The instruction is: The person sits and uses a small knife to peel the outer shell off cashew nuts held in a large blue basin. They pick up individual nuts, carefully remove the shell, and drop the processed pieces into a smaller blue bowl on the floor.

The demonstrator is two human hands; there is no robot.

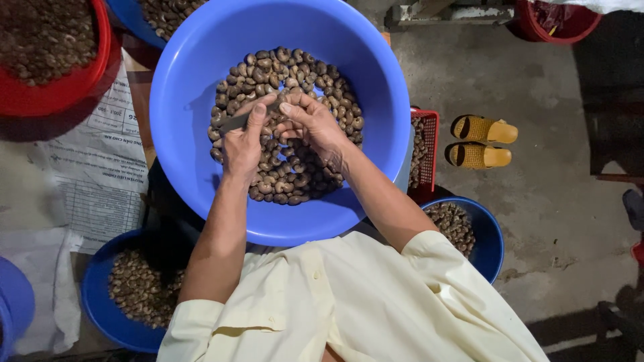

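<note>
Cream short-sleeved button shirt (349, 302), bare forearms.

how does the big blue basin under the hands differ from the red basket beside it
The big blue basin is round with solid, smooth walls; the red basket is straight-edged with a slotted wall. The basin is far larger and in full view, while the basket is mostly hidden behind it. The left hand and right hand work over the basin, not the basket. Both hold brown nuts.

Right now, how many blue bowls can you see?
5. The big blue bowl under both hands, one at lower left, one at lower right, one cut off at the top edge, one at the left edge. Others may lie outside the view.
</note>
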